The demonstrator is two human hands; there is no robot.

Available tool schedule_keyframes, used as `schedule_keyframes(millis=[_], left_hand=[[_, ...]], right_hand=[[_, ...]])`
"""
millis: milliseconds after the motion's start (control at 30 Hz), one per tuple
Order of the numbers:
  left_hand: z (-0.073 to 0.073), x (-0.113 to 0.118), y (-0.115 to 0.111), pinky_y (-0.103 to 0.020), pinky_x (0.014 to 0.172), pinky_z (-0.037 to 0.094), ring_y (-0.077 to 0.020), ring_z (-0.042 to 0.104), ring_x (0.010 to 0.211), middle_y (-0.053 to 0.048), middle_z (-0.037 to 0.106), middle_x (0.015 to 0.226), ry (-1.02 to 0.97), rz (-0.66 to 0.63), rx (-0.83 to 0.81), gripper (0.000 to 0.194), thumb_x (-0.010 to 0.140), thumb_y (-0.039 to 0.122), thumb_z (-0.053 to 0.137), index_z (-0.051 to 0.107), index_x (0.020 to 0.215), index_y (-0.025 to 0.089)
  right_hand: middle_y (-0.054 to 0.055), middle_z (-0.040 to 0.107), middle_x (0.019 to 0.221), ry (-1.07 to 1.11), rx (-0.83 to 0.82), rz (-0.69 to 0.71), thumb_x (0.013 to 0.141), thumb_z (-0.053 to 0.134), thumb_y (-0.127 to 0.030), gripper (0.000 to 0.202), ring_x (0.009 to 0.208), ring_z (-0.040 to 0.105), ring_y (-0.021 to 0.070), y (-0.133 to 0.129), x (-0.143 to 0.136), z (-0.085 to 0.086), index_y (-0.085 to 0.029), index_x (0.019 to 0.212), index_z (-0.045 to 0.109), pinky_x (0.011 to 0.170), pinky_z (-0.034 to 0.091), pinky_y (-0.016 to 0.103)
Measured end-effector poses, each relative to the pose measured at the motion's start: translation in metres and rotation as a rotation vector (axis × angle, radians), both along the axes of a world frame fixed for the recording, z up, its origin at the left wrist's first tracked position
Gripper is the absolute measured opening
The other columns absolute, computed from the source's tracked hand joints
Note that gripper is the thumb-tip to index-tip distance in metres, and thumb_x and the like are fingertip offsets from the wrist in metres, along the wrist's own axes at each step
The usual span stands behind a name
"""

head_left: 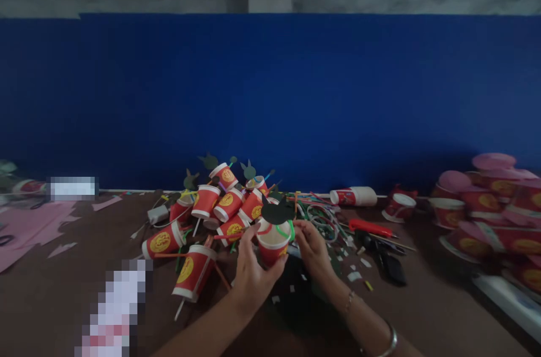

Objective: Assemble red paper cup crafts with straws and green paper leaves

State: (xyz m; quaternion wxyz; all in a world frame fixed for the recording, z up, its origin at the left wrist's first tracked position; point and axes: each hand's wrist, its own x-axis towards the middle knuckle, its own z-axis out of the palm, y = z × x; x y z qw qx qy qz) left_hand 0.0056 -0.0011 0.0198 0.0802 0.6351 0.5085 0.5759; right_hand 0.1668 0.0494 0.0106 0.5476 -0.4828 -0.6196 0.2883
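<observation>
My left hand is wrapped round a red paper cup with a white rim, its mouth tilted toward me. A dark paper cutout with pointed ears stands above the cup's far rim. At the cup's right side, the fingers of my right hand pinch a bright green strip, which looks like a bent straw or pipe cleaner. Whether the strip is fixed to the cup I cannot tell. Just left of my hands lies a heap of similar red cups, several with dark cutouts and sticks.
Coloured pipe-cleaner-like strands lie behind my right hand. To the right are a red cutter-like tool, a black object and paper scraps. Pink-topped cups are piled far right. Pink paper sheets spread at left. A blue wall panel stands behind.
</observation>
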Motion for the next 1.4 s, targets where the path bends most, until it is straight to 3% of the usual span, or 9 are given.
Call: schedule_keyframes(millis=[133,300,433,667,1000,1100,1200,1300,1400], left_hand=[[0.004,-0.021,0.001,-0.044,0.092,0.048,-0.0291,0.057,0.111,-0.018,0.054,0.121,0.045,0.098,0.039,0.062,0.075,0.034,0.066,0.036,0.126,0.016],[0.008,-0.041,0.016,-0.046,0.091,0.047,-0.0321,0.056,0.113,-0.020,0.057,0.121,0.199,0.201,-0.146,0.056,0.079,0.037,0.059,0.038,0.125,0.012],[0.022,-0.041,0.005,-0.044,0.085,0.049,-0.0327,0.063,0.101,-0.016,0.066,0.108,0.372,0.248,-0.279,0.052,0.077,0.040,0.060,0.044,0.119,0.013],[0.018,-0.040,-0.008,-0.036,0.072,0.049,-0.0307,0.068,0.087,-0.016,0.071,0.096,0.643,0.275,-0.387,0.049,0.084,0.040,0.053,0.043,0.122,0.011],[0.013,-0.053,-0.005,-0.037,0.073,0.050,-0.0304,0.066,0.091,-0.016,0.069,0.100,0.674,0.254,-0.230,0.061,0.085,0.046,0.052,0.035,0.131,0.009],[0.008,-0.053,-0.010,-0.035,0.079,0.049,-0.0257,0.064,0.092,-0.012,0.068,0.100,0.636,0.147,0.067,0.041,0.087,0.030,0.051,0.043,0.124,0.015],[0.008,-0.034,-0.021,-0.032,0.076,0.048,-0.0198,0.062,0.079,-0.006,0.067,0.084,0.746,-0.179,0.236,0.024,0.085,0.013,0.046,0.054,0.107,0.020],[0.013,-0.005,-0.034,-0.030,0.062,0.046,-0.0206,0.057,0.075,-0.004,0.062,0.078,0.956,-0.518,0.031,0.014,0.082,0.016,0.047,0.057,0.091,0.021],[0.013,0.014,-0.041,-0.034,0.069,0.048,-0.0240,0.055,0.085,-0.007,0.060,0.095,0.910,-0.496,-0.236,0.023,0.075,0.023,0.056,0.055,0.097,0.019]], right_hand=[[0.005,0.066,0.078,-0.239,0.108,0.028,0.087,0.045,-0.030,0.021,0.069,0.061,0.0185,-0.006,-0.002,-0.012,-0.019,0.095,0.060,0.062,0.048,0.029],[0.006,0.065,0.081,-0.580,0.251,0.137,0.083,0.049,-0.017,0.014,0.081,0.058,0.0214,-0.011,-0.003,-0.008,-0.019,0.081,0.062,0.074,0.044,0.034],[0.005,0.066,0.082,-0.719,0.287,0.179,0.080,0.051,-0.012,0.016,0.082,0.056,0.0216,-0.014,-0.004,-0.006,-0.020,0.079,0.065,0.074,0.039,0.035],[0.005,0.068,0.081,-0.656,0.217,0.021,0.081,0.050,-0.016,0.015,0.083,0.058,0.0226,-0.008,0.001,-0.008,-0.020,0.079,0.065,0.075,0.036,0.035],[0.008,0.070,0.083,-0.347,0.098,-0.133,0.084,0.048,-0.030,0.023,0.081,0.061,0.0242,0.015,0.023,-0.018,-0.017,0.084,0.067,0.076,0.044,0.039],[0.008,0.069,0.082,-0.314,0.082,-0.142,0.088,0.045,-0.034,0.030,0.082,0.062,0.0239,0.018,0.026,-0.019,-0.016,0.085,0.068,0.077,0.046,0.039],[0.008,0.069,0.083,-0.285,0.069,-0.152,0.090,0.043,-0.038,0.033,0.082,0.063,0.0234,0.018,0.027,-0.019,-0.016,0.088,0.068,0.077,0.047,0.040],[0.008,0.069,0.084,-0.272,0.072,-0.138,0.090,0.043,-0.038,0.033,0.082,0.063,0.0226,0.017,0.028,-0.020,-0.016,0.088,0.068,0.078,0.047,0.039],[0.007,0.069,0.083,-0.275,0.080,-0.123,0.089,0.045,-0.039,0.032,0.082,0.062,0.0227,0.014,0.028,-0.019,-0.017,0.085,0.069,0.079,0.047,0.040]])
